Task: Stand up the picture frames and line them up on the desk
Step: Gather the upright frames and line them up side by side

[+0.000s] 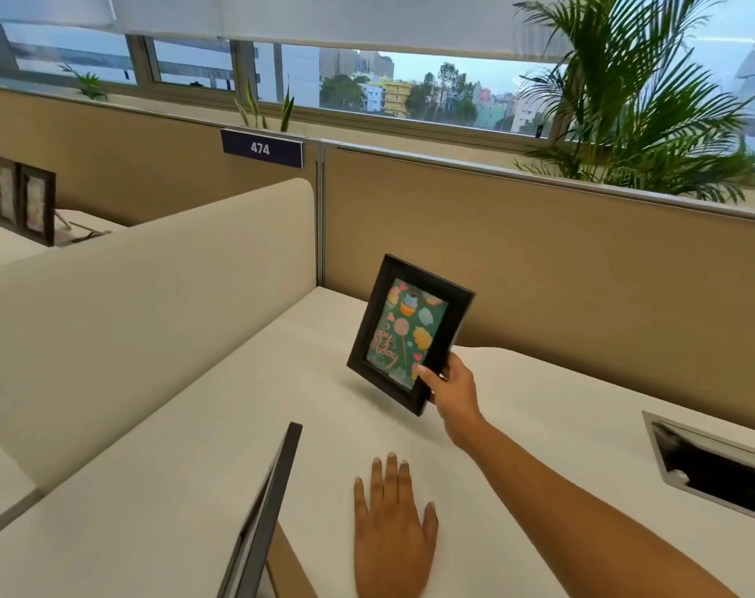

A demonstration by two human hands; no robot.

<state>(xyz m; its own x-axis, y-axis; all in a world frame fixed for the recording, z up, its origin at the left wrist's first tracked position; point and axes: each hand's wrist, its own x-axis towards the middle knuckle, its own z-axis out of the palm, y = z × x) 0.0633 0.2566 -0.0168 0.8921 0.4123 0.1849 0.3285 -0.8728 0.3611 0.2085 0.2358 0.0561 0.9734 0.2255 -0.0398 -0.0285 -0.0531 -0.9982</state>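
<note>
My right hand [451, 388] grips the lower right corner of a black picture frame [410, 330] with a green birthday card of cupcakes and lollipops. The frame is tilted and held just above the white desk [539, 403], near the beige back partition. My left hand [395, 528] lies flat on the desk, palm down, fingers apart, holding nothing. A second black frame [265, 511] stands upright at the near left, seen edge-on with its stand behind it.
A low cream divider [151, 295] borders the desk on the left. A metal cable hatch [716, 461] is set into the desk at right. Two dark frames [22, 198] stand on the neighbouring desk at far left. A palm plant [643, 101] rises behind the partition.
</note>
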